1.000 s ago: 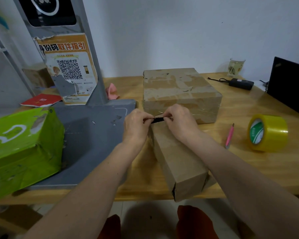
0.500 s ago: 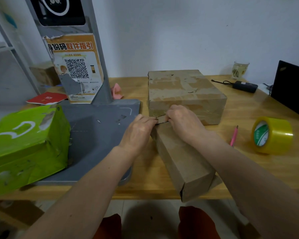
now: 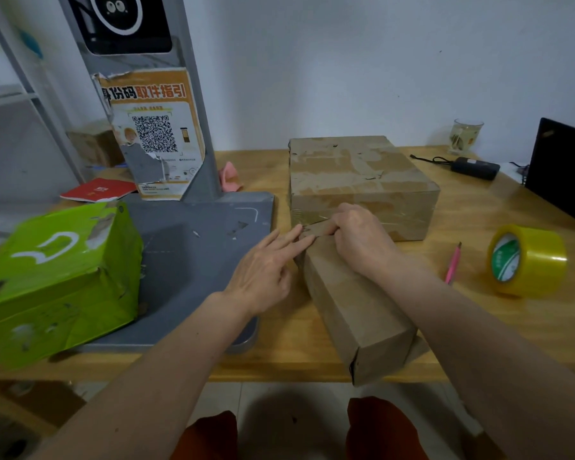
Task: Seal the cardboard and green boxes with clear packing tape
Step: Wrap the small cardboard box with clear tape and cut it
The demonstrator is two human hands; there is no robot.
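A bright lime-green box [image 3: 58, 280] with a curved white mark on top fills the left of the frame, scuffed with pale grey patches. At centre, the narrow cardboard box [image 3: 356, 303] is plain kraft brown; the larger cardboard box [image 3: 359, 184] behind it is the same brown, blotched with lighter torn patches. At right, the tape roll [image 3: 528, 260] is translucent yellow with a green-and-white core label. Beside it lies a pink pen [image 3: 453, 262]. The table [image 3: 512, 327] is honey-coloured wood. At upper left, an orange-and-white poster [image 3: 153, 131] carries a black QR pattern on a grey stand [image 3: 196, 240]; below it lies a red booklet [image 3: 97, 190].
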